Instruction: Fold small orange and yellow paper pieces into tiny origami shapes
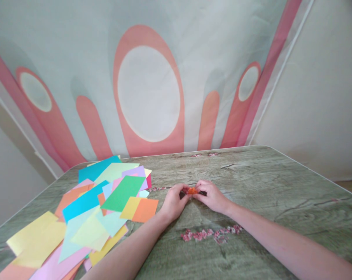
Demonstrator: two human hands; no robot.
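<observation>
Near the middle of the table, a small orange piece of folded paper (192,191) is pinched between both hands. My left hand (176,200) grips its left side, thumb and fingers closed. On the opposite side, my right hand (211,196) holds the right edge between thumb and fingertips. The paper is raised slightly or resting just at the tabletop; I cannot tell which. Its exact folded shape is mostly covered by the fingers. Closest to my left hand lie an orange sheet (145,210) and a yellow sheet (130,208), side by side.
A spread heap of coloured paper sheets, including a green one (124,192) and a pale yellow one (91,232), covers the left of the wood-patterned table (281,217). Pink blossoms (205,234) are printed on its surface. Behind the far edge hangs a patterned backdrop (193,46).
</observation>
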